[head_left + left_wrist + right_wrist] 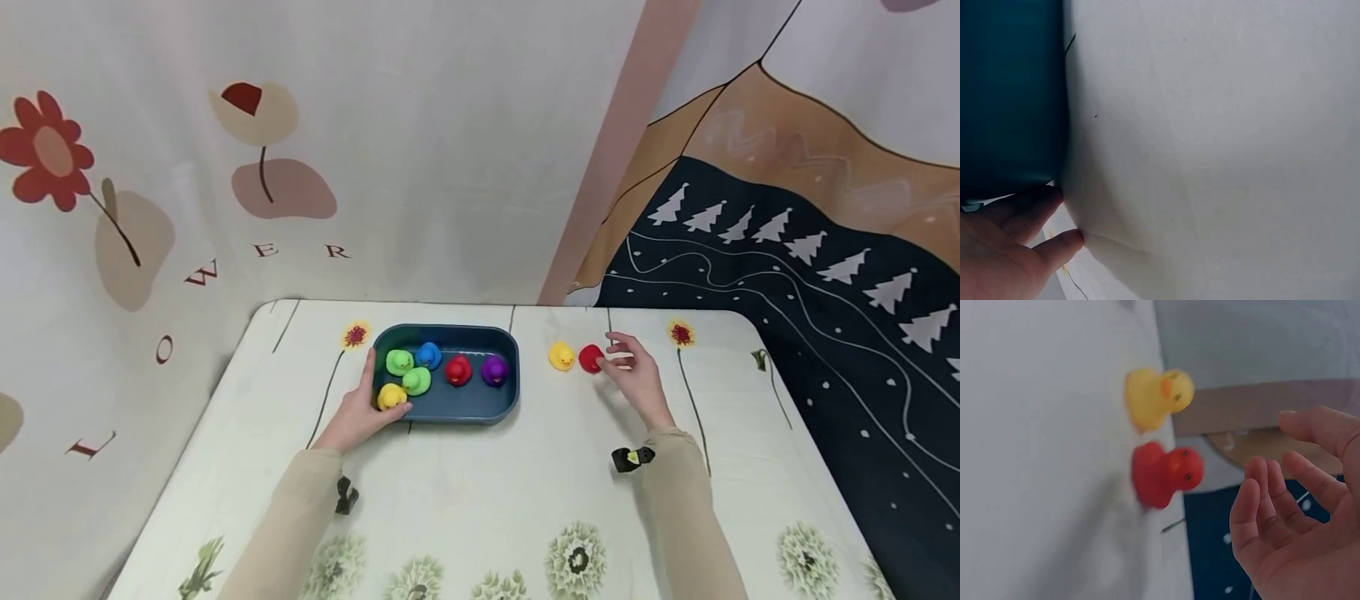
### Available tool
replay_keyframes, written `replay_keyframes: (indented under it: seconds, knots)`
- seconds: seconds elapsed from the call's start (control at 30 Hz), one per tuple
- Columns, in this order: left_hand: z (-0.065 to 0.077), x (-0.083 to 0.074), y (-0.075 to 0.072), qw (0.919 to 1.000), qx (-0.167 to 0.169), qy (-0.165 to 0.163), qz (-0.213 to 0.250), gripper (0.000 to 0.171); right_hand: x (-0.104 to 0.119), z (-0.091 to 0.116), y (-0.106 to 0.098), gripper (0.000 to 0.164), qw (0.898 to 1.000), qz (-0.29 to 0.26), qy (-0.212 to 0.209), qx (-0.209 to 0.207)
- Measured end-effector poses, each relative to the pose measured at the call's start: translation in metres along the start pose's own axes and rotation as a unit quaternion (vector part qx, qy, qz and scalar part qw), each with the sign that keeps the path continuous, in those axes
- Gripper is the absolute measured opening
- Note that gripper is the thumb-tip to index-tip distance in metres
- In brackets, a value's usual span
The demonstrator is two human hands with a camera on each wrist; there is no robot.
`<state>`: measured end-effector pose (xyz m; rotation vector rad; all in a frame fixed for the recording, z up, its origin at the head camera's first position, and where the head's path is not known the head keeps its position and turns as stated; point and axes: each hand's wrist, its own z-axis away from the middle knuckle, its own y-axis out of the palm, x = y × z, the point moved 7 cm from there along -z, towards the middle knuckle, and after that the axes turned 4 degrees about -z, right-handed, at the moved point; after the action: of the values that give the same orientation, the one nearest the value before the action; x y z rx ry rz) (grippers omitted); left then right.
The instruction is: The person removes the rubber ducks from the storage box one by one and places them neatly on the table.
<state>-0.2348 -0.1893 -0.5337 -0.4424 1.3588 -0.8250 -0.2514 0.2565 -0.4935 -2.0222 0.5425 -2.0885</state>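
A dark blue tray (450, 414) stands toward the back of the table with several small rubber ducks in it. My left hand (358, 421) rests against its left front corner, with index finger and thumb stretched along two sides. Near that thumb sits a yellow duck (392, 396) in the tray. To the tray's right, a second yellow duck (561, 356) and a red duck (1149, 478) stand side by side on the table. My right hand (636, 379) hovers just right of the red duck. In the right wrist view a gap separates its loosely bent fingers from the duck.
Also in the tray are two green ducks (400, 362), a blue duck (428, 356), a red duck (458, 370) and a purple duck (495, 370). A flower-printed cloth (465, 483) covers the table. Printed curtains (465, 150) hang behind its back edge.
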Motion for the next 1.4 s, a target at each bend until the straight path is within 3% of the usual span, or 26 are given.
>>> replay_keyframes:
  seconds: [0.3, 0.6, 0.83, 0.93, 1.2, 1.4]
  knots:
    - [0.0, -0.001, 0.0, 1.0, -0.004, 0.0, 0.002, 0.114, 0.026, 0.013, 0.026, 0.044, 0.998, -0.028, -0.03, 0.044]
    - [-0.002, 0.001, 0.001, 1.0, -0.003, 0.002, 0.001, 0.116, 0.037, 0.024, 0.06, 0.041, 0.994, -0.046, -0.049, 0.082]
    - [-0.002, 0.002, 0.001, 1.0, -0.004, 0.002, 0.003, 0.117, 0.077, 0.047, 0.078, 0.036, 0.99, -0.049, -0.07, 0.113]
    - [-0.002, 0.003, 0.002, 1.0, -0.005, 0.0, 0.004, 0.116, 0.084, 0.052, 0.084, 0.034, 0.989, -0.045, -0.077, 0.12]
    - [-0.002, 0.003, 0.002, 1.0, -0.006, 0.0, 0.007, 0.115, 0.095, 0.055, 0.096, 0.032, 0.985, -0.063, -0.097, 0.127]
    - [-0.002, 0.003, 0.002, 0.9999, -0.008, 0.005, 0.003, 0.115, 0.073, 0.04, 0.121, 0.032, 0.984, -0.056, -0.111, 0.126]
